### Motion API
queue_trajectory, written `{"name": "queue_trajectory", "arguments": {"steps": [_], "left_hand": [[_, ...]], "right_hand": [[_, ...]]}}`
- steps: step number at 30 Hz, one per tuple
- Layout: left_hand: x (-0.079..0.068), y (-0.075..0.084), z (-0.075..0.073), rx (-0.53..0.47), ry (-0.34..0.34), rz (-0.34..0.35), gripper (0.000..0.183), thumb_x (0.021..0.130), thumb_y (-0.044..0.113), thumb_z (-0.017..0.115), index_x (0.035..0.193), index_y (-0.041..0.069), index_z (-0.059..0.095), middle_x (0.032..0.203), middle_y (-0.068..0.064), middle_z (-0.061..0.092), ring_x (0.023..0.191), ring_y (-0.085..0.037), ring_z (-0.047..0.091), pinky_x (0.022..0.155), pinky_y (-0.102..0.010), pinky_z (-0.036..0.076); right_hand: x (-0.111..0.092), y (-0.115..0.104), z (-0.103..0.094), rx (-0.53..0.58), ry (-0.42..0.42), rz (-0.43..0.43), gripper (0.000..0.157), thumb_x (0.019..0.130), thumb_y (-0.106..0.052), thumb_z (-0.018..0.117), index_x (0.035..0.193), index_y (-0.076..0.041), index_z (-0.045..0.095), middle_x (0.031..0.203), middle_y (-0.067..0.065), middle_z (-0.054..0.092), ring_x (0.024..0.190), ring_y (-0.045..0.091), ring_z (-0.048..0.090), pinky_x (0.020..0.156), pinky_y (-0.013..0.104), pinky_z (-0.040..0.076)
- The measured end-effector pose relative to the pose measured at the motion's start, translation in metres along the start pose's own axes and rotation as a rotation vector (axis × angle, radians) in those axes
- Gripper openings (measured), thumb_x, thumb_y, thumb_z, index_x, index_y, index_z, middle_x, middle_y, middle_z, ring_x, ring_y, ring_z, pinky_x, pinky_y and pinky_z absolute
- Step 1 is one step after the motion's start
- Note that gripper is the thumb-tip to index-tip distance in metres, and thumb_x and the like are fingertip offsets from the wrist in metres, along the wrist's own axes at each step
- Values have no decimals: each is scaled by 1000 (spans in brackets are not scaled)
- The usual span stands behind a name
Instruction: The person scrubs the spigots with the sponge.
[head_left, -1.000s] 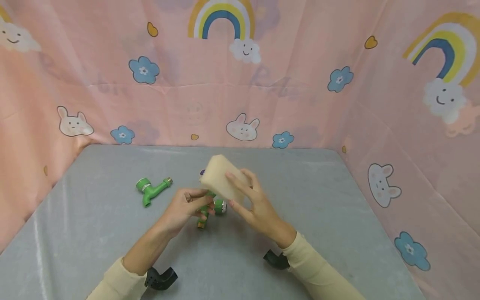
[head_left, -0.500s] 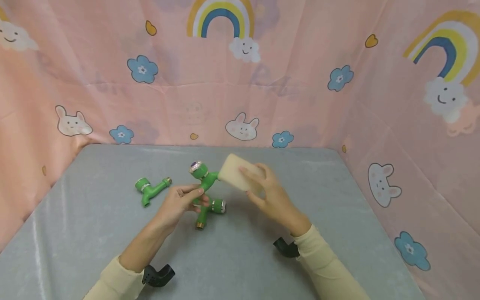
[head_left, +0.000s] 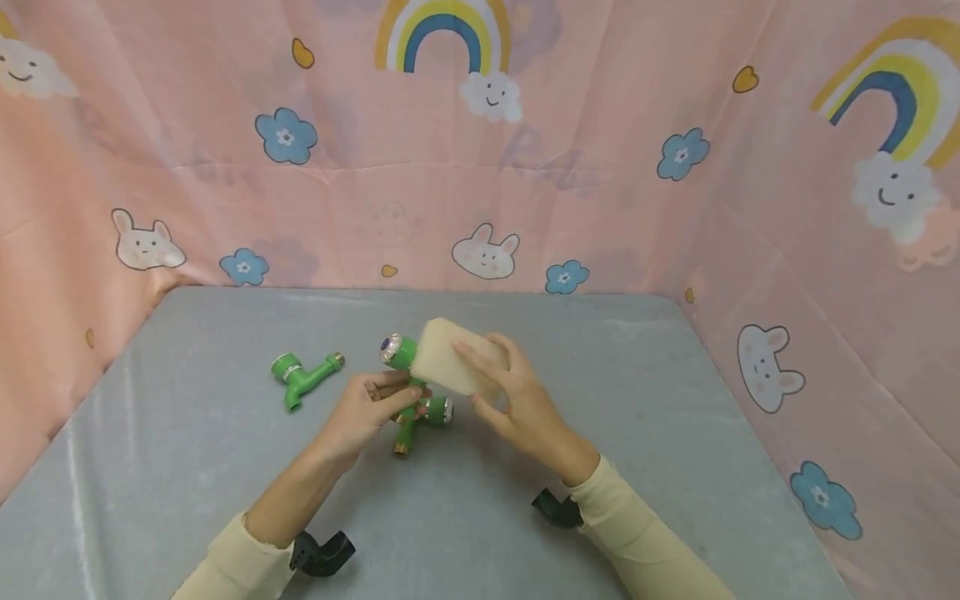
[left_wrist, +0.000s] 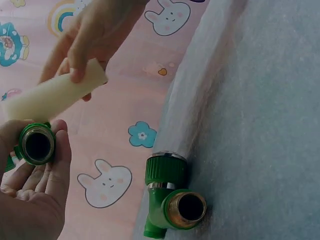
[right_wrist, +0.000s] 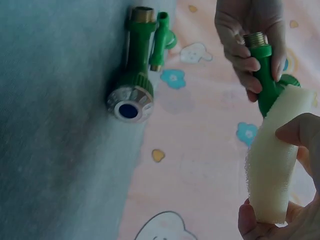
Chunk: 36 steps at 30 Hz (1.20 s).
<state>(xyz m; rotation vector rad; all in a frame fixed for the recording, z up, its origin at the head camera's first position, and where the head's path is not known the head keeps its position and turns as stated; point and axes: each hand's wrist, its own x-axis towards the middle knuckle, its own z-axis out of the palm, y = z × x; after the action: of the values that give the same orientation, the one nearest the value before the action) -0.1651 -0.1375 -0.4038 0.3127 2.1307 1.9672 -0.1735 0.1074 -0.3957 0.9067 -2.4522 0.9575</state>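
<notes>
My left hand [head_left: 367, 414] grips a green tap [head_left: 402, 352] near its brass threaded end, which shows in the right wrist view. The tap's silver-capped knob points up and left, raised over the table. A cream sponge block [head_left: 453, 357] is held by my right hand [head_left: 528, 408], thumb on one side and fingers on the other. The sponge lies against the tap's body and covers part of it in the head view. Below the left hand, a second green tap [head_left: 405, 436] lies on the table, partly hidden by the fingers.
A third green tap [head_left: 303, 383] lies to the left on the grey cloth-covered table [head_left: 637, 383]. Black wrist mounts [head_left: 322, 554] stick out from both sleeves. A pink printed curtain [head_left: 600, 208] hangs behind and at the sides.
The sponge first uncovered the tap as my right hand drew it right, then came back left over the tap's body. The held tap has tilted; the two taps on the table stay put.
</notes>
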Motion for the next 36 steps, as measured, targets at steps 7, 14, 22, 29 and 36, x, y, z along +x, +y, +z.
{"name": "queue_trajectory", "arguments": {"steps": [7, 14, 22, 29, 36], "left_hand": [[2, -1, -6, -174, 23, -26, 87, 100, 7, 61, 162, 12, 1, 108, -5, 78, 80, -11, 75, 83, -28, 60], [3, 1, -4, -158, 21, 1, 61, 99, 4, 60, 148, 17, 26, 108, -4, 77, 85, -16, 76, 68, -24, 57], [-1, 8, -4, -28, 131, -77, 48, 110, 43, 37, 140, 7, 41, 134, -30, 62, 121, -37, 66, 98, -41, 57], [3, 7, -10, -20, 233, -130, 46, 106, 45, 47, 127, 6, 57, 122, -5, 61, 111, -18, 61, 98, -40, 56], [4, 5, -11, -87, 285, -158, 26, 104, 25, 57, 117, 2, 61, 91, 4, 71, 83, -14, 67, 77, -29, 58]], "right_hand": [[0, 12, -6, -49, -21, 80, 64, 85, -4, 74, 144, -23, 58, 143, 25, 45, 121, 42, 53, 87, 52, 57], [-1, 6, -3, 15, 8, 26, 65, 82, -5, 74, 143, -18, 58, 140, 27, 47, 122, 43, 52, 91, 52, 54], [-4, 1, 8, 2, -10, 21, 65, 83, -5, 72, 145, -20, 57, 139, 25, 46, 122, 40, 51, 90, 52, 55], [0, 13, -2, -65, -86, 96, 67, 86, -7, 73, 148, -24, 54, 143, 23, 45, 120, 39, 53, 88, 49, 55], [1, 8, -12, 29, -16, 72, 67, 84, -5, 74, 146, -18, 55, 139, 22, 47, 117, 37, 54, 82, 42, 54]]}}
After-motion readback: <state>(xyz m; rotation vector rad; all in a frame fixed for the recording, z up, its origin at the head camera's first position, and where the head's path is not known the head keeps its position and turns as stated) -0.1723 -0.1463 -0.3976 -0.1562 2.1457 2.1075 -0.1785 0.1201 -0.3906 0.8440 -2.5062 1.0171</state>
